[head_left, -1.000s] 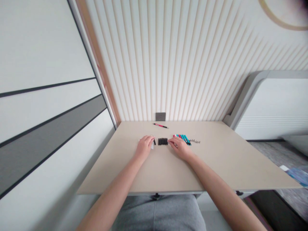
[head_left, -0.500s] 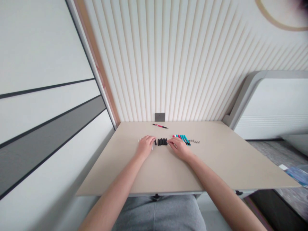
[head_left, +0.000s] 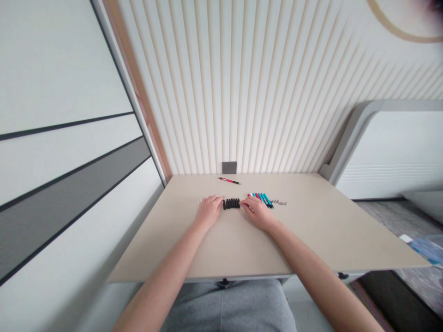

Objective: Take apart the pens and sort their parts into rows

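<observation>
Several short black cylinders lie side by side in a tight row on the table, between my two hands. My left hand is at the left end of the row, its fingers closed and their tips at the leftmost black cylinder. Against the right end rests my right hand, with thumb and fingers pinched together at the last cylinder. Teal, red and white pen barrels lie in a row just beyond the right hand, which covers part of them. Small pale pieces show beside my left hand, too small to name.
Small metallic pieces sit right of the barrels. A red and black pen lies near the back of the beige table. A grey socket is on the ribbed wall, a white cabinet on the left.
My left hand has brought the separate black cylinder rightward against the left end of the row, closing the gap. My right hand has stayed nearly in place.
</observation>
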Tool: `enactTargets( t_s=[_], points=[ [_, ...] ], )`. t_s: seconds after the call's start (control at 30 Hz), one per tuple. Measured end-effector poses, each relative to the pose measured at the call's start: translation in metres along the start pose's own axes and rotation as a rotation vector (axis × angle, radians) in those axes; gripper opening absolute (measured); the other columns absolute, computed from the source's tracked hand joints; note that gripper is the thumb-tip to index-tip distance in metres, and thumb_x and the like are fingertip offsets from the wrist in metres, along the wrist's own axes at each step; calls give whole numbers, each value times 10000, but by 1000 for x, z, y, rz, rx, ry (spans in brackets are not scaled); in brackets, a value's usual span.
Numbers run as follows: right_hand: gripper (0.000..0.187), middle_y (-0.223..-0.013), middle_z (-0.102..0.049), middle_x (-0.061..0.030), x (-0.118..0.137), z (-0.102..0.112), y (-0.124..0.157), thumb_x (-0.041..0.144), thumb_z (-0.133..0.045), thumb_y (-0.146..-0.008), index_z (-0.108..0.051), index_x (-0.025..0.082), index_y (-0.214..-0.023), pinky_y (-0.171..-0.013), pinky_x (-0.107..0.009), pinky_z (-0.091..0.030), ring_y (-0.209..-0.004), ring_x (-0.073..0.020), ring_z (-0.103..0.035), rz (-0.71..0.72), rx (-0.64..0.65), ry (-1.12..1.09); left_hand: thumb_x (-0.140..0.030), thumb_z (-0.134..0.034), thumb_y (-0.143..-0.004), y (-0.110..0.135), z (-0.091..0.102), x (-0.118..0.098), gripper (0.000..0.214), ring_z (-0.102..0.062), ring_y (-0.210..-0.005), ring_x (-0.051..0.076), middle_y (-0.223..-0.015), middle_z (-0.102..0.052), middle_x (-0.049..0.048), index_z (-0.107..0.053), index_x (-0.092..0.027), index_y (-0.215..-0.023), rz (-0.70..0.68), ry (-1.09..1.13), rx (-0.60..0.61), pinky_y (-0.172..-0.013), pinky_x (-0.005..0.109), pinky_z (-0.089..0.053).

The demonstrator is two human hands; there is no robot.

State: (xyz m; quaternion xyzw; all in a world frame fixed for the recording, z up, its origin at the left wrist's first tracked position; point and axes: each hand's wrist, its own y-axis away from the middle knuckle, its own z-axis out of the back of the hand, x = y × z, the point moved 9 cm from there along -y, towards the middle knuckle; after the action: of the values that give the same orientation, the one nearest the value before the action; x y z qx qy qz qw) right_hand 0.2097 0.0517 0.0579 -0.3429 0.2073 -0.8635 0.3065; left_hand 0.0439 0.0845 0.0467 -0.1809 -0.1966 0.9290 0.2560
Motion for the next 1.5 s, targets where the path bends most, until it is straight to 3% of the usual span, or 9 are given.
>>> enactTargets(
  t_s=[0.2, 0.33, 0.53, 0.73, 0.83, 0.93, 1.03, 1.27, 1.5],
  points=[
    [214, -954, -694, -74, 2, 5, -1, 242, -468, -966, -674, 227, -1024, -857, -371, -485, -919, -211, -624, 0, -19, 27, -236, -569, -911, 6, 3, -6, 185, -598, -992, 242, -1011, -703, 71, -669, -223, -1065, -39, -48, 16, -839, 373, -433],
    [235, -945, -687, -75, -9, 23, -1, 292, -445, -977, -666, 227, -1019, -847, -364, -480, -910, -212, -626, -62, -95, 57, -264, -613, -881, 9, 4, -9, 167, -602, -979, 249, -989, -708, 66, -683, -237, -1030, -57, -27, 19, -848, 395, -432],
    [284, -984, -691, -82, -60, 75, 14, 359, -423, -963, -666, 217, -1011, -841, -376, -491, -922, -230, -628, -214, -275, 140, -254, -622, -877, 9, 1, -8, 150, -598, -985, 239, -985, -700, 58, -694, -247, -1009, -60, -9, 32, -869, 400, -424],
    [295, -965, -691, -92, -119, 128, 59, 353, -430, -922, -671, 208, -1011, -774, -355, -493, -833, -220, -629, -355, -241, 345, -234, -598, -896, 6, -2, -9, 169, -589, -991, 234, -972, -687, 61, -701, -245, -1029, -77, -5, 41, -875, 395, -417],
    [314, -918, -686, -87, -142, 142, 82, 348, -429, -907, -654, 207, -1076, -786, -359, -484, -827, -222, -633, -423, -179, 441, -225, -575, -910, 4, -3, -9, 179, -585, -986, 223, -963, -676, 61, -708, -248, -1028, -77, 15, 52, -872, 380, -415],
    [327, -888, -687, -79, -159, 143, 96, 357, -444, -894, -646, 201, -1098, -785, -358, -482, -827, -222, -635, -467, -131, 452, -210, -563, -918, 4, -2, -11, 189, -582, -980, 211, -965, -664, 53, -711, -259, -1026, -76, 32, 60, -870, 370, -411],
    [297, -889, -697, -81, -164, 134, 98, 366, -460, -889, -680, 202, -1000, -799, -355, -480, -838, -221, -635, -458, -75, 432, -195, -571, -914, 4, -1, -12, 189, -582, -975, 205, -972, -657, 41, -713, -274, -1011, -79, 38, 56, -866, 367, -408],
    [265, -945, -694, -82, -154, 116, 95, 298, -462, -883, -680, 204, -1002, -811, -336, -480, -871, -211, -632, -401, 53, 376, -186, -571, -916, 5, 1, -14, 191, -582, -960, 201, -958, -656, 35, -717, -276, -999, -93, 19, 47, -848, 360, -410],
    [292, -939, -690, -80, -151, 112, 93, 283, -477, -872, -663, 199, -1081, -813, -343, -482, -859, -211, -630, -401, 55, 360, -176, -571, -916, 4, -2, -14, 194, -582, -956, 201, -971, -664, 31, -717, -270, -1002, -95, -26, 67, -825, 351, -401]
  ],
)
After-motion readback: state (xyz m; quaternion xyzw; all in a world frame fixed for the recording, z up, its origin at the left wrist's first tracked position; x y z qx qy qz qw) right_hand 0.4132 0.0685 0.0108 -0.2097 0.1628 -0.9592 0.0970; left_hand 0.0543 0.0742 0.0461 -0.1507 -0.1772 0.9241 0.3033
